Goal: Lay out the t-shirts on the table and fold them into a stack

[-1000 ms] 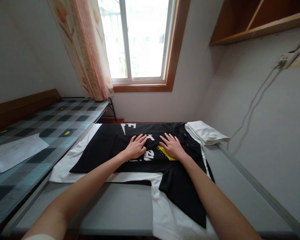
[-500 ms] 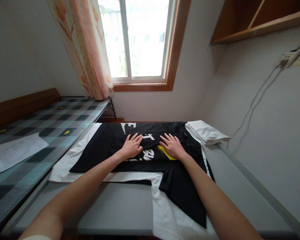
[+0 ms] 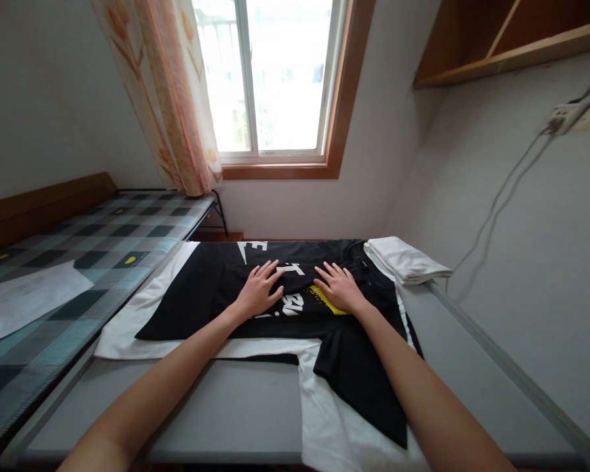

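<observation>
A black T-shirt [image 3: 191, 295] with white lettering and a yellow patch lies spread on a grey table [image 3: 231, 406]. Its near sleeve points toward me at the right. Under it lies a white T-shirt [image 3: 324, 413], showing along the left edge, the near side and below the sleeve. My left hand [image 3: 259, 290] rests flat on the black cloth beside the lettering, fingers spread. Over the yellow patch, my right hand [image 3: 341, 288] also lies flat with its fingers apart. Neither hand grips the fabric.
A folded white cloth [image 3: 403, 259] sits at the table's far right corner. On the left stands a bed with a checked mattress [image 3: 142, 229], sheets of paper [image 3: 34, 298] on it. Ahead is a window [image 3: 290, 78] with a curtain [image 3: 172, 98]. A cable [image 3: 496, 203] hangs along the right wall.
My left hand has shifted slightly, its thumb now farther from the fingers. The right hand and both shirts look nearly the same.
</observation>
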Motion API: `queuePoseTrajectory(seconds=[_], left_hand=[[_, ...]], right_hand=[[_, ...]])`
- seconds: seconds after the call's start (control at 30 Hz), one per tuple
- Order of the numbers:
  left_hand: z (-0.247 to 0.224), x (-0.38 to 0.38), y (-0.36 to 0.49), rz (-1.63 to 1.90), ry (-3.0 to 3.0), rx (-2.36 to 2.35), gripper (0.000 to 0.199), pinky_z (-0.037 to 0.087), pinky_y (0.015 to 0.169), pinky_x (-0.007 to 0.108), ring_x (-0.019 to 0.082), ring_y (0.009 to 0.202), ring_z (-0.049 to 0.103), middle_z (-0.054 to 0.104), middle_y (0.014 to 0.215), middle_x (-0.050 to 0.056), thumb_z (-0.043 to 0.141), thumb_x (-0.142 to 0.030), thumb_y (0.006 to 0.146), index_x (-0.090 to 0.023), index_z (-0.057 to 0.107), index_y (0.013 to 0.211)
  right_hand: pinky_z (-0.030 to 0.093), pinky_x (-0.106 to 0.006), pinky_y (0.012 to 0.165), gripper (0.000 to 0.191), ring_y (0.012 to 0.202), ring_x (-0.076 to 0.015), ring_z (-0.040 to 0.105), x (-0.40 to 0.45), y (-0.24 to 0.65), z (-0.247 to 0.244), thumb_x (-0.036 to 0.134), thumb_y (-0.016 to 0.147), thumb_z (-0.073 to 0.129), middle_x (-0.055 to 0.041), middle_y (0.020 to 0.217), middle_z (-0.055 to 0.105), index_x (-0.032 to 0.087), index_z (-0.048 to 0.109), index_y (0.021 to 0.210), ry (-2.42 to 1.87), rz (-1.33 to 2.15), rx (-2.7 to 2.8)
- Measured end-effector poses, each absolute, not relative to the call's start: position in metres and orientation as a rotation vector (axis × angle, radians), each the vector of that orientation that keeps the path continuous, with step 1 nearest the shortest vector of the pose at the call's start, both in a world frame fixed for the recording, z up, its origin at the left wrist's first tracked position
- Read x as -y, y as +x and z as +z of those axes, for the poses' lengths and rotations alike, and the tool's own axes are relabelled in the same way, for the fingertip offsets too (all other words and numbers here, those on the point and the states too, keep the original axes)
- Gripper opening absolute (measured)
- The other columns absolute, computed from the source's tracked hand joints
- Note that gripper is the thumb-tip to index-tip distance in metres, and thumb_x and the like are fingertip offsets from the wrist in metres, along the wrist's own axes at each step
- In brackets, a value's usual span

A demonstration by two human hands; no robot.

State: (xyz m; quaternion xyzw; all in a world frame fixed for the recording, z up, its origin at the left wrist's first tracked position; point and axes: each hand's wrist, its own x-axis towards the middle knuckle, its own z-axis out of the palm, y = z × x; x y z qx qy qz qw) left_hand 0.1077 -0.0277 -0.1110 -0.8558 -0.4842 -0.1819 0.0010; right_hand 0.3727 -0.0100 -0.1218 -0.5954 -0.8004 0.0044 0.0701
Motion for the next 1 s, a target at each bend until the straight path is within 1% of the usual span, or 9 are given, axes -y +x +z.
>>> queuePoseTrajectory(seconds=[0.07,0.13,0.23,0.57,0.73,0.87,1.0], left_hand=[[-0.1089,0.0302,0.1079,-0.622,-2.699,1.489,0.048,0.02,0.118,0.043,0.024,0.144,0.027,0.036,0.154,0.006,0.044,-0.039,0.093,-0.023,0.052,0.137],[-0.1068,0.0318,0.1085,-0.616,-2.743,1.488,0.046,0.021,0.118,0.044,0.024,0.143,0.03,0.042,0.151,0.006,0.046,-0.039,0.093,-0.024,0.054,0.135],[-0.105,0.0325,0.1095,-0.572,-2.789,1.533,0.046,0.021,0.118,0.044,0.023,0.142,0.033,0.047,0.147,0.005,0.047,-0.039,0.092,-0.025,0.054,0.136],[-0.1115,0.029,0.1076,-0.526,-2.782,1.526,0.048,0.019,0.119,0.041,0.021,0.143,0.03,0.045,0.149,0.004,0.044,-0.03,0.092,-0.024,0.051,0.139],[-0.1118,0.0289,0.1073,-0.548,-2.788,1.517,0.048,0.019,0.119,0.041,0.021,0.143,0.03,0.045,0.148,0.004,0.043,-0.031,0.092,-0.023,0.051,0.138],[-0.1107,0.0294,0.1077,-0.539,-2.788,1.539,0.047,0.018,0.119,0.041,0.02,0.143,0.029,0.045,0.149,0.003,0.043,-0.031,0.092,-0.025,0.051,0.138],[-0.1109,0.0293,0.1078,-0.538,-2.784,1.527,0.048,0.018,0.119,0.041,0.021,0.143,0.03,0.045,0.148,0.004,0.042,-0.031,0.092,-0.023,0.051,0.138]], right_hand=[[0.02,-0.048,0.115,0.064,0.144,-0.0282,0.026,0.0103,0.3728,-0.1217,0.06,0.096,0.021,-0.0066,0.157,0.031,0.028,0.038,0.148,-1.788,0.01,2.404],[0.02,-0.048,0.115,0.064,0.144,-0.0282,0.025,0.0103,0.3729,-0.1218,0.061,0.096,0.022,-0.0068,0.157,0.031,0.028,0.038,0.148,-1.79,0.012,2.406],[0.02,-0.049,0.115,0.064,0.144,-0.0279,0.025,0.0101,0.3732,-0.1221,0.061,0.096,0.022,-0.0069,0.157,0.031,0.028,0.038,0.148,-1.796,0.021,2.41],[0.02,-0.048,0.115,0.064,0.144,-0.0281,0.026,0.0098,0.3737,-0.1217,0.061,0.096,0.022,-0.0067,0.157,0.031,0.028,0.038,0.148,-1.789,0.034,2.405],[0.02,-0.049,0.115,0.065,0.144,-0.0281,0.025,0.0108,0.3732,-0.12,0.061,0.096,0.022,-0.007,0.157,0.031,0.028,0.038,0.148,-1.791,0.043,2.409],[0.02,-0.048,0.115,0.064,0.144,-0.0277,0.025,0.0116,0.373,-0.1184,0.061,0.096,0.021,-0.0068,0.157,0.031,0.028,0.038,0.148,-1.791,0.049,2.414],[0.02,-0.048,0.115,0.063,0.144,-0.0278,0.025,0.0119,0.3728,-0.1174,0.06,0.096,0.023,-0.0066,0.157,0.031,0.028,0.039,0.148,-1.795,0.055,2.412]])
